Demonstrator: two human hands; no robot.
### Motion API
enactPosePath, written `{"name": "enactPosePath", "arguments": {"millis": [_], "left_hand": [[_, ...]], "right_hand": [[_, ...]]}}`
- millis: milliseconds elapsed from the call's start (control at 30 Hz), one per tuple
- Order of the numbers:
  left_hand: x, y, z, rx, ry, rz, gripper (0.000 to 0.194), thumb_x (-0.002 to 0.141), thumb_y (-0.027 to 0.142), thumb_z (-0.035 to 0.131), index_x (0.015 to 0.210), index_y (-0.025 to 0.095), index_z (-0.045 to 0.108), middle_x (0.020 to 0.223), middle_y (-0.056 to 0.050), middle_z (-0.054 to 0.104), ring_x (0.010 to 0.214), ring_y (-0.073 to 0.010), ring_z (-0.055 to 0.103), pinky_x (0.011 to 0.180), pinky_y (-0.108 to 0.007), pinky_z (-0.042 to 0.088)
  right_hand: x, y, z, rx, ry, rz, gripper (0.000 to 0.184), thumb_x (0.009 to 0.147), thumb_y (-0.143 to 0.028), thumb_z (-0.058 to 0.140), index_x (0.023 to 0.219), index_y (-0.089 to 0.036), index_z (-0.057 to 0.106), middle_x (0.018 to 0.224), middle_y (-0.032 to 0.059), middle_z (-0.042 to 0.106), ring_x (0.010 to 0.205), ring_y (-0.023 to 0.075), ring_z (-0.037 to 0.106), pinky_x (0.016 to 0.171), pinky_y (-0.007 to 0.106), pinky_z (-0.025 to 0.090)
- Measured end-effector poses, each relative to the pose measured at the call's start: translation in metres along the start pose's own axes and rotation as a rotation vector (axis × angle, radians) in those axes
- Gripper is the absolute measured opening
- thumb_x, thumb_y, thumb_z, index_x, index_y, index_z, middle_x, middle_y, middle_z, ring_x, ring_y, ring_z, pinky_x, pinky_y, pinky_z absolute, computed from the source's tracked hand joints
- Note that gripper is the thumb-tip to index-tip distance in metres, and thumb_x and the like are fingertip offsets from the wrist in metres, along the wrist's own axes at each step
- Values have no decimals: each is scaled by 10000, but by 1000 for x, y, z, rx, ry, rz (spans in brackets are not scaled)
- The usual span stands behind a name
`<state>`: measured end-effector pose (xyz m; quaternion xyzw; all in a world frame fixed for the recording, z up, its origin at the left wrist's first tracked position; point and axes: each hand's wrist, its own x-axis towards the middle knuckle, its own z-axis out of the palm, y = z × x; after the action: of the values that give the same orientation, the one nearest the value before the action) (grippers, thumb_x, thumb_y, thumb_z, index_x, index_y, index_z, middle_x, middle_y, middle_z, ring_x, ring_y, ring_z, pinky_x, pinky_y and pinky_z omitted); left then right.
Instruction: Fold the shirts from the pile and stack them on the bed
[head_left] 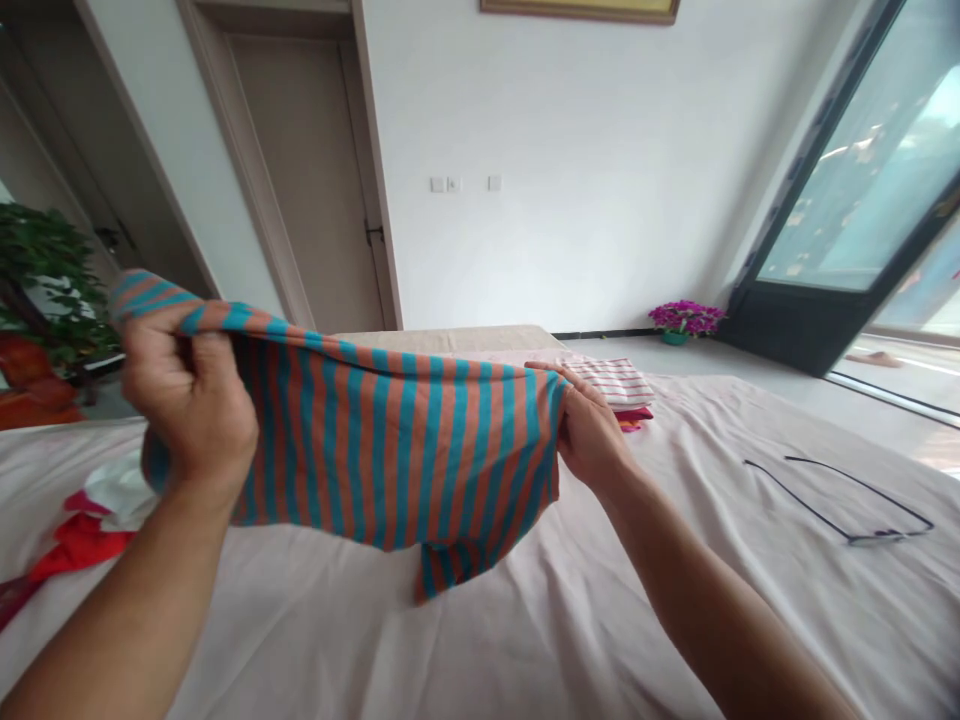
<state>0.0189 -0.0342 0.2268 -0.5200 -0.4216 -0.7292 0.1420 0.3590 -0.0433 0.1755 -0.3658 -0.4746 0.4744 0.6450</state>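
Note:
A teal and orange-brown striped garment (397,440), perhaps a shirt, hangs stretched between my hands above the sheet-covered surface. My left hand (187,390) is closed around its upper left part, with some cloth poking out above the knuckles. At the upper right corner, my right hand (592,425) pinches the cloth between thumb and fingers. The top edge slopes down to the right, and a small flap dangles at the bottom. Which part of the garment each hand grips I cannot tell.
Behind my right hand lies a folded stack with a striped cloth (611,382) on top. Eyeglasses (847,510) rest on the pale sheet (720,620) at right. Red and white cloths (90,540) lie at left. Beyond stand purple flowers (684,318) and a leafy plant (52,270).

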Motion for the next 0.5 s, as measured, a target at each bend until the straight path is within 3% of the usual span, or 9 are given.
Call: {"name": "enactPosePath", "arguments": {"millis": [33,100,133,200,233,267,333,400,500], "left_hand": [[2,-12,12,6,-2,27,237,952,278,468,1046,97,590,949,-13,628,1039,-145,583,1063,-395,405],[2,-42,43,59,-124,14,266,924,269,511,1077,78,615,1037,-57,653,1068,-171,588,1042,-387,421],[-2,-58,58,60,-253,-52,325,916,279,521,1154,72,600,1111,-89,654,1101,-189,590,1040,-390,423],[-15,-92,82,26,-515,-260,650,879,308,574,1442,71,353,1329,-175,571,1212,-234,565,1038,-413,432],[-24,-107,89,62,-621,-343,788,830,310,626,1495,90,265,1397,-199,520,1258,-262,541,1047,-434,426],[-35,-120,91,106,-715,-365,818,795,331,651,1496,116,287,1414,-195,514,1280,-278,529,1069,-445,408],[-58,-141,81,117,-912,-311,642,780,385,619,1370,159,504,1357,-144,590,1276,-275,538,1104,-431,378],[-79,-155,59,85,-1122,-313,515,776,459,590,1214,193,637,1298,-104,644,1236,-270,574,1083,-407,408],[-100,-169,20,117,-1370,-372,547,711,507,648,1186,235,664,1254,-78,675,1184,-281,609,1041,-394,446]], "right_hand": [[13,5,-2,6,11,-8,390,748,-335,644,1117,-209,649,515,-87,454,387,65,347,343,174,279],[43,19,-10,0,48,-16,377,715,-291,633,1078,-191,652,534,-76,488,410,74,384,362,181,310],[58,28,-15,-20,73,-3,370,695,-265,623,1054,-182,650,553,-67,511,427,79,410,379,185,334],[81,48,-29,-136,103,69,383,672,-223,600,1050,-173,638,653,-29,592,507,102,502,453,209,416],[87,59,-37,-232,136,82,408,662,-204,598,1068,-176,630,741,0,637,572,119,552,503,229,454],[88,69,-46,-347,191,46,434,647,-181,601,1080,-180,627,837,27,666,648,135,590,554,244,479],[76,87,-62,-550,168,-61,461,619,-133,594,1074,-183,641,1007,66,682,805,167,627,673,279,512],[51,99,-73,-674,-93,-75,397,637,-117,548,1008,-174,677,988,68,698,833,185,639,730,310,521],[6,103,-76,-799,-518,-102,400,678,-108,527,1026,-195,703,1016,61,709,895,204,647,786,326,526]]}}
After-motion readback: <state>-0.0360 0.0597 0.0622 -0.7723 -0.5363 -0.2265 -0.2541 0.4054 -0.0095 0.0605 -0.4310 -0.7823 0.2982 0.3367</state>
